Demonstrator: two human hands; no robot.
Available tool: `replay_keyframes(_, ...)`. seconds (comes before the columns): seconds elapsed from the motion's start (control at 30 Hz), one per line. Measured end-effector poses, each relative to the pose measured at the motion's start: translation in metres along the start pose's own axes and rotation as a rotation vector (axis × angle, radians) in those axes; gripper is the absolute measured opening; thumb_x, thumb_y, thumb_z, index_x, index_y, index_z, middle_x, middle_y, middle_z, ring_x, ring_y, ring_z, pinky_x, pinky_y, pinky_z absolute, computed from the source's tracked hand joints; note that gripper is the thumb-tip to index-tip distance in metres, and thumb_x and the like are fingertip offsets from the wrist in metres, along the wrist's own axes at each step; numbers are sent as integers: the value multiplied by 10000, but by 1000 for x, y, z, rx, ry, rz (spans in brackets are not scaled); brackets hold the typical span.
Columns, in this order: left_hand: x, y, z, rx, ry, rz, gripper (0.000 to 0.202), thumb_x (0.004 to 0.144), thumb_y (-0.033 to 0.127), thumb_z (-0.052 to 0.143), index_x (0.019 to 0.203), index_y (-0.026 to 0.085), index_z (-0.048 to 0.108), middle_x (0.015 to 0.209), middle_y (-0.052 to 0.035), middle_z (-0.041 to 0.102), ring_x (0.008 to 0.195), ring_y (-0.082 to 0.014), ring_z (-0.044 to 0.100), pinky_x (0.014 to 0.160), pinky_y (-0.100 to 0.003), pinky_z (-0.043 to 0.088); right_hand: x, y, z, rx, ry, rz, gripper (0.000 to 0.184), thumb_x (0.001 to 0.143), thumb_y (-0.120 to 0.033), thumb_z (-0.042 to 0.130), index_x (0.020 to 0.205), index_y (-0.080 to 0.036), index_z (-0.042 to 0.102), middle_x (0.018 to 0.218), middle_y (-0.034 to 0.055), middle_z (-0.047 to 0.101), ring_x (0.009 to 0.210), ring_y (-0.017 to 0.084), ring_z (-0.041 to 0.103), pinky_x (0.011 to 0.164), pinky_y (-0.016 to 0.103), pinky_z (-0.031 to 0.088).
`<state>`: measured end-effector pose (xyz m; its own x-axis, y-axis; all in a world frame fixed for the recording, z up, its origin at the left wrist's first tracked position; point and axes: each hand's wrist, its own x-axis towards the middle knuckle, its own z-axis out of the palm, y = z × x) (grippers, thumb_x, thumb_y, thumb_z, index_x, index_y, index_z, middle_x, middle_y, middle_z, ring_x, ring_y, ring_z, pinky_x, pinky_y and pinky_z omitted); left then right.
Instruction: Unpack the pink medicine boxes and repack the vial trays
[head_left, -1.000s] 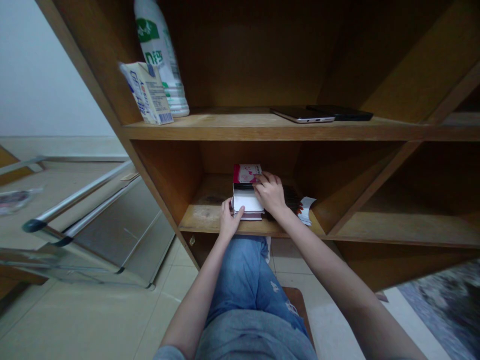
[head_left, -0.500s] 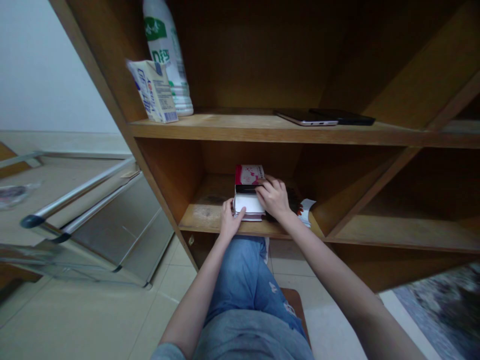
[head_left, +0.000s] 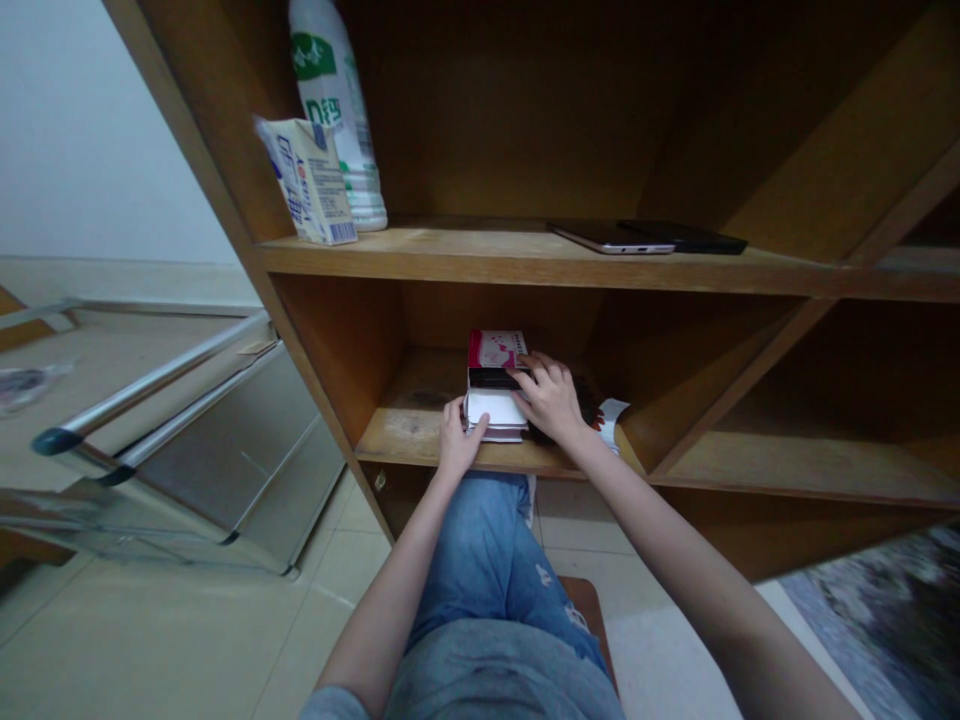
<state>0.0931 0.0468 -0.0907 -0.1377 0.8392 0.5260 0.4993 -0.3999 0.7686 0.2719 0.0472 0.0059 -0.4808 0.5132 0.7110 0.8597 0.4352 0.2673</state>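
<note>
Gripping the near left corner of a white-topped box (head_left: 495, 405), the left hand (head_left: 459, 438) has its thumb over the top front edge and its fingers along the left side. The right hand (head_left: 551, 398) is bent over the far right of the same pile, fingertips at a dark strip (head_left: 487, 377) and the edge of a red-and-pink box (head_left: 499, 348); whether they pinch anything I cannot tell. The red-and-pink box lies just behind the white top, and whether the two are one piece is unclear. All of this sits near the front of the lower shelf (head_left: 409, 430), above the jeans (head_left: 480, 530), so a pull toward the body, or a slip of the left thumb, could tip the pile over the edge. If the right fingers press unevenly, the dark strip might skew or the white top might slide. Right of the pile, partly behind the right wrist, are a dark item too shadowed to name and a white paper (head_left: 613, 418); a sideways sweep of that wrist could knock them. On the upper shelf (head_left: 465, 262), a drink carton (head_left: 319, 185), a bottle (head_left: 337, 100) and two flat dark devices (head_left: 619, 238) stand or lie clear of both hands, at little risk.
</note>
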Motion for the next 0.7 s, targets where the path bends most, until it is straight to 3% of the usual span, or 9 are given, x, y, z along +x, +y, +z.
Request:
replay_keyframes(0.3, 0, 2, -1, -2, 2, -10, 394, 810, 392, 565, 1131, 180, 478, 1071, -105, 532, 1019, -223, 539, 854, -361, 460, 3, -6, 5, 18, -20, 25, 288, 850, -172, 478, 1109, -182, 604, 1164, 125, 589, 1149, 270, 422, 903, 383, 323)
replay_keyframes(0.53, -1, 2, 0, 18, -8, 12, 394, 809, 377, 567, 1129, 167, 475, 1061, -104, 536, 1001, -216, 543, 853, -354, 461, -4, -7, 2, 40, 10, -15, 255, 843, -172, 486, 1061, -159, 618, 1026, 105, 633, 1046, 247, 466, 873, 355, 323)
replay_keyframes(0.7, -1, -1, 1, 4, -9, 6, 409, 811, 389, 564, 1148, 180, 464, 1084, -103, 532, 1010, -219, 543, 841, -363, 469, -12, -7, -1, 98, 18, -51, 270, 844, -194, 482, 1079, -153, 608, 1103, 115, 615, 1062, 246, 466, 904, 368, 312)
